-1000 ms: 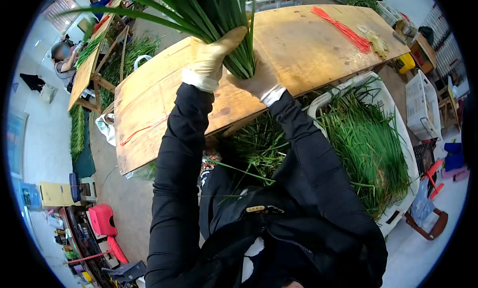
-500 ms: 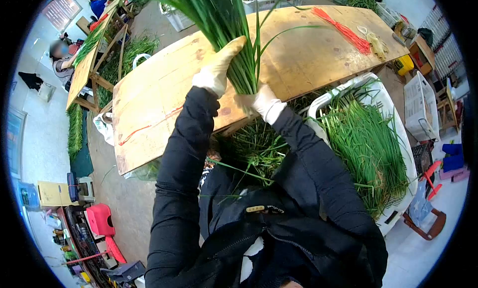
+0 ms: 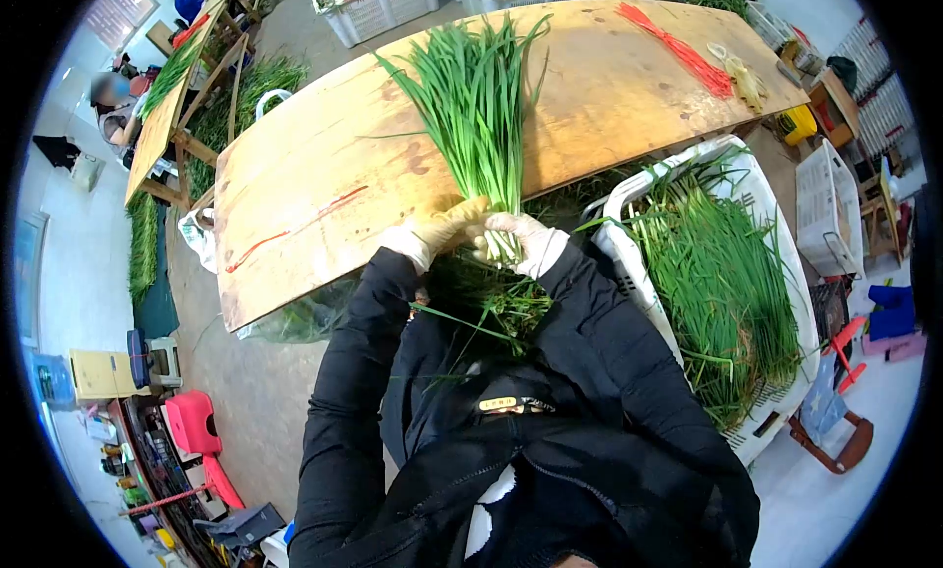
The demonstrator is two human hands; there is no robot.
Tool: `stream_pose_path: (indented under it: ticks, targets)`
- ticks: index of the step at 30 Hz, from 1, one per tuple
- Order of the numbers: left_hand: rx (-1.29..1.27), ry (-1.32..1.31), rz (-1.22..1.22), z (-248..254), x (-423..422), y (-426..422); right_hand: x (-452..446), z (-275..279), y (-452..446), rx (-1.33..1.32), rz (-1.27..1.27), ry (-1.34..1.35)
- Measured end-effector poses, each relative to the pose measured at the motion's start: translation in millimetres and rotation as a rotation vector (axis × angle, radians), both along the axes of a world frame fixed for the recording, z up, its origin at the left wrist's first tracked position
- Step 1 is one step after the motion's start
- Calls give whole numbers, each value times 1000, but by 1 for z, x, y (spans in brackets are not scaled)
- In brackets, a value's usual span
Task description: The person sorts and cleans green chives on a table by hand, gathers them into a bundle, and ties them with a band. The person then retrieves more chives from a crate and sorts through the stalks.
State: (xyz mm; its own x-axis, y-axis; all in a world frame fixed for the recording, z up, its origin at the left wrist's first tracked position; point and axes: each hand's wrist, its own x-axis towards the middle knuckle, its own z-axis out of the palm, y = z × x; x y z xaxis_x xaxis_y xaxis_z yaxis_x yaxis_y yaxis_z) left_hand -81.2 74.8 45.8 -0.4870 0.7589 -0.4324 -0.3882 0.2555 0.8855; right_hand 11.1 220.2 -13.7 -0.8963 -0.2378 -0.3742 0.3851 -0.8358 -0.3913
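Note:
A bunch of garlic chives [image 3: 481,116] lies on the wooden table [image 3: 324,145], its green leaves spread toward the far side and its pale cut ends over the near edge. My left hand [image 3: 442,224], in a pale glove, is closed on the left side of the stems. Opposite it, my gloved right hand [image 3: 521,239] wraps the stem ends from the right. Both hands meet around the base of the bunch. Two thin red ties [image 3: 257,252] lie on the tabletop left of the hands.
A white plastic basket [image 3: 614,209] full of loose chives [image 3: 722,293] stands at the right. Red ties [image 3: 678,47] and a pair of gloves [image 3: 742,77] lie on the table's far right. White crates [image 3: 378,18] stand behind it. Another person [image 3: 118,116] sits at a table on the left.
The chives have come down from being held raised above the table to lying on it. My left hand has moved down the stems to join my right hand at the base.

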Motion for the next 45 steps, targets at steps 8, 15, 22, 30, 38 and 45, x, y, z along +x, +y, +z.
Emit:
stream_pose_path:
  ticks: [8,15,22,30,38,45]
  targets:
    - [-22,-435,-77,-32,20,7,28,13,-21,109,206,87]
    - [337,-577,83,-32,53,16,46,9,-16,94,300,134]
    - [447,-660,220,-35,46,19,119,6,-24,696,573,-18]
    - [485,-617,147,-49,56,27,87,68,-15,2112,-57,423]
    - [679,-771,141,-47,62,17,76,46,-26,2309,-163,975]
    - [749,-748,96,-36,62,15,116,43,4,1463,138,551]
